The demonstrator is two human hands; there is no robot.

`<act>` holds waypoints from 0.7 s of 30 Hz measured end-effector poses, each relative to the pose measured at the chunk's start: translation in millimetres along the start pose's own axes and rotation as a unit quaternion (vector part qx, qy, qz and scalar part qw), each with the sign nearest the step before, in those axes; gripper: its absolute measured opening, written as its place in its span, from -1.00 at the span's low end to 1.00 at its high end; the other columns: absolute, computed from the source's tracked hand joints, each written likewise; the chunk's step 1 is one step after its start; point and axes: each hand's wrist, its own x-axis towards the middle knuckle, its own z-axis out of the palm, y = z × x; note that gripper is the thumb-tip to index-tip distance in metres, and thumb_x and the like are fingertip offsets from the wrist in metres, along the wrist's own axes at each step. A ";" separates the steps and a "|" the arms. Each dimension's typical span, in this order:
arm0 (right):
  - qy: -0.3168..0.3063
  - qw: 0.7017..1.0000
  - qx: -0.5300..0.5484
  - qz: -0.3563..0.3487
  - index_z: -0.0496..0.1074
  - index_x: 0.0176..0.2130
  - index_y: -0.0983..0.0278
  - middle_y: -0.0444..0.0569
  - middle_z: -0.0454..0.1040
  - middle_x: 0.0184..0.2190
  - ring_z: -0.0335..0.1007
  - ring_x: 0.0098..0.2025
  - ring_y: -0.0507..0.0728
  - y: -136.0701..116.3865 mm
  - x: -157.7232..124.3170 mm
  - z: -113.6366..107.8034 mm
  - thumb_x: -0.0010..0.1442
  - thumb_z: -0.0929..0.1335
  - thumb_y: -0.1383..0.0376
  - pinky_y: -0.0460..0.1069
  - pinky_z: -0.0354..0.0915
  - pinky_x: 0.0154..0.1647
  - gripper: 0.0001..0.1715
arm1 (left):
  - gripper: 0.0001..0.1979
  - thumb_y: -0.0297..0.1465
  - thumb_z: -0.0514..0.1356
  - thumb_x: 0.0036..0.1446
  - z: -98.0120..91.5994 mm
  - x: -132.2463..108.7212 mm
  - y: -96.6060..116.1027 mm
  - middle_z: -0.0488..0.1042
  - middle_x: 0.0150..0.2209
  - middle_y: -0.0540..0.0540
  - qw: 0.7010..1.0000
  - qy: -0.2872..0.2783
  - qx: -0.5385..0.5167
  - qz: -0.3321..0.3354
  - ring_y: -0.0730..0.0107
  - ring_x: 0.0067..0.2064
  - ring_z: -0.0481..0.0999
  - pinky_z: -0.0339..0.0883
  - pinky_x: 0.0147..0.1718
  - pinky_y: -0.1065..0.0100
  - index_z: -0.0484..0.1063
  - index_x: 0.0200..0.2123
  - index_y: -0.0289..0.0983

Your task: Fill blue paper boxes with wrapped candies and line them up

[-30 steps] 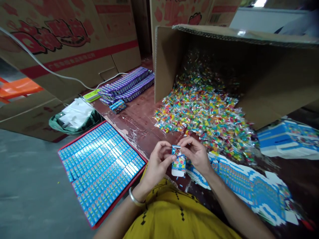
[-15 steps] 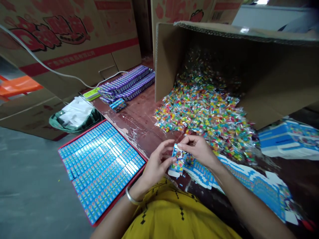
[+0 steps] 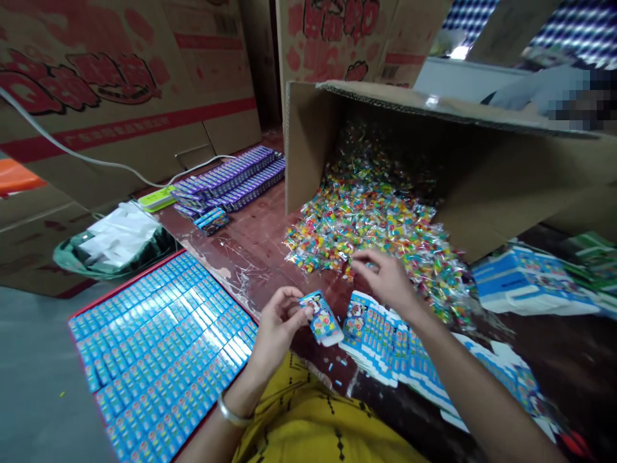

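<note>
My left hand [image 3: 284, 315] pinches a small blue candy box [image 3: 322, 319] with cartoon print, thumb in front. The box is tilted, and a white flap shows at its lower end. My right hand [image 3: 385, 280] hovers at the near edge of a heap of clear candy packets [image 3: 357, 218], its thumb and forefinger curved and slightly apart. I see nothing held between them. Below that hand, a fanned row of flat blue cartons [image 3: 376, 334] lies on the dark red table [image 3: 255, 241], partly covered by my right forearm.
The heap spills from a cardboard box [image 3: 308, 148] on its side. A red-edged tray of blue boxes [image 3: 168, 360] lies at left, beside a green bag [image 3: 72, 257] with white paper. Purple boxes [image 3: 231, 177] stand behind. More cartons [image 3: 530, 280] lie at right.
My right hand has left the candy box and moved to the packets. My left hand keeps the box, now tilted the other way. The view has shifted, showing more at the upper right.
</note>
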 end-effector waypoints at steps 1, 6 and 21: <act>0.038 0.996 -0.079 -0.007 0.49 -0.16 0.18 0.01 0.52 -0.14 0.42 -0.12 0.20 10.0 14.2 -5.2 0.28 0.30 0.22 0.07 0.32 -0.17 -0.80 | -0.69 -0.36 0.37 0.01 -2.3 2.5 0.1 0.45 -0.41 0.06 1.000 0.018 0.008 0.001 0.56 -0.43 0.45 0.36 -0.44 0.53 0.27 -0.29 -0.26; -0.001 0.959 -0.277 -0.056 0.50 -0.21 0.22 0.05 0.54 -0.18 0.35 -0.05 0.27 34.2 68.9 -6.0 0.26 0.31 0.28 0.11 0.26 -0.06 -0.83 | -0.54 -0.29 0.37 -0.04 -6.9 5.2 -2.9 0.42 -0.33 0.05 0.998 0.059 0.006 -0.029 0.55 -0.54 0.42 0.37 -0.62 0.47 0.24 -0.12 -0.23; -0.013 0.927 -0.375 0.019 0.47 -0.11 0.29 0.16 0.52 -0.16 0.46 -0.18 0.27 30.0 109.4 15.7 0.25 0.27 0.30 0.08 0.29 -0.18 -0.74 | -0.59 -0.29 0.27 0.10 -4.6 3.7 -8.4 0.51 -0.15 -0.10 0.999 -0.024 0.006 -0.022 0.34 -0.19 0.47 0.39 -0.24 0.38 0.36 0.01 -0.25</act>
